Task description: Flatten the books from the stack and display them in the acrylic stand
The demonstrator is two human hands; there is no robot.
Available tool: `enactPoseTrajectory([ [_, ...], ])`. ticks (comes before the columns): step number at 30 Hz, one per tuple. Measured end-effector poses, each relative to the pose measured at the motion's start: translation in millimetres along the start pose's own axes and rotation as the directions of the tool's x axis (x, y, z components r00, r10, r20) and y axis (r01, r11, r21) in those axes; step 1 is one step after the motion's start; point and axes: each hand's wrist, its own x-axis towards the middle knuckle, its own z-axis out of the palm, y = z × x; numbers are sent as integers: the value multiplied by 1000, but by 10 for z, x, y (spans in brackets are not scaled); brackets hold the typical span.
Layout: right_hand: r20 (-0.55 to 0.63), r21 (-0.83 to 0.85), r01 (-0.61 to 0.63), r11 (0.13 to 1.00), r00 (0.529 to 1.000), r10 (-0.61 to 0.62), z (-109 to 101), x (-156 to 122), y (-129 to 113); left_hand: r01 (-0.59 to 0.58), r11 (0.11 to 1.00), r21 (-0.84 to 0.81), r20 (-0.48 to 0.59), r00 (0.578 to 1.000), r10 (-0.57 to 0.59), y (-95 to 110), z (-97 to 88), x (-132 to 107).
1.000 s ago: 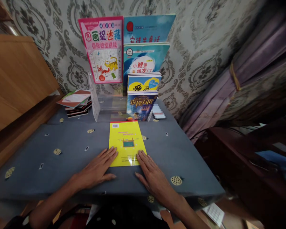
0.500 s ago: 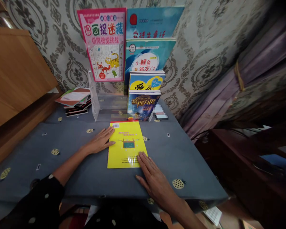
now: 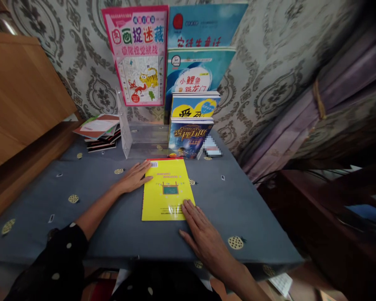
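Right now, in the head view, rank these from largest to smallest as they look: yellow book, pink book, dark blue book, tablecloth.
1. Tablecloth
2. Pink book
3. Yellow book
4. Dark blue book, judged by its visible cover

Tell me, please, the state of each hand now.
Left hand: open, touching the yellow book, upper left.
Right hand: open, touching its lower right.

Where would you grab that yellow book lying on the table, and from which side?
Probably by its two long edges, one hand from each side. The yellow book lies flat and thin on the tablecloth, and its far edge is close to the clear rack, so the sides leave more finger room. The left hand and right hand rest at those edges.
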Motion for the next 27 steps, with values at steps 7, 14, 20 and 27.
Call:
enactPoseTrajectory([
  [7,4,-6,-3,1000,1000,3,0,-51,-25,20,1000,21,-18,1000,-19,78,18,-55],
  [14,12,0,10,1000,1000,-10,-46,-219,-107,3,1000,25,-35,999,-2,166,65,-207],
  [20,57,53,45,998,997,-48,-224,-385,-225,-19,1000,7,-46,999,19,264,127,-357],
  [27,-59,110,29,993,998,-23,-195,-577,-290,-46,999,2,-40,998,46,419,156,-569],
])
